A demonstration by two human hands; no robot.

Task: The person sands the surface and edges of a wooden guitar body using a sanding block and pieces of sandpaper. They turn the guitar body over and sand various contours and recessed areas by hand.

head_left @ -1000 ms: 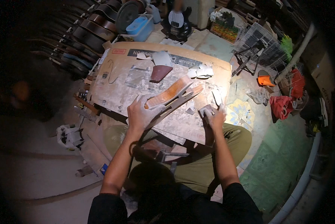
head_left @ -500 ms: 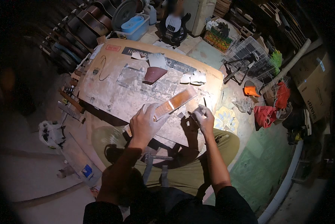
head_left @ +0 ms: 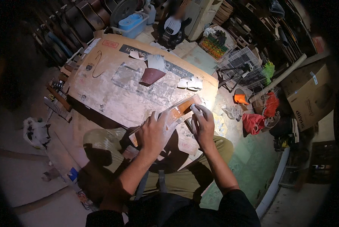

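My left hand (head_left: 153,133) is closed round a long orange-brown wooden bar (head_left: 181,109) with pale, dusty edges. The bar slants up to the right above a dusty cardboard sheet (head_left: 101,100). At its far end, the curled fingers of my right hand (head_left: 202,125) meet the bar's upper face. A dark, thin shape shows under that hand, but what the fingers pinch cannot be made out. Beyond the bar lie a dark-red sheet (head_left: 151,76), curled like sandpaper, a pale sheet (head_left: 156,62) behind it, and torn white pieces (head_left: 190,83).
Several guitar bodies (head_left: 82,19) line the back left, near a clear tub (head_left: 137,29) with a blue container. A black-and-white electric guitar (head_left: 172,28) stands behind the cardboard. To the right are a wire rack (head_left: 242,62), an orange item (head_left: 240,97) and a red bag (head_left: 253,123).
My right hand has moved up and left onto the bar's far end, from beside it. My left hand keeps its hold. The whole view has shifted slightly.
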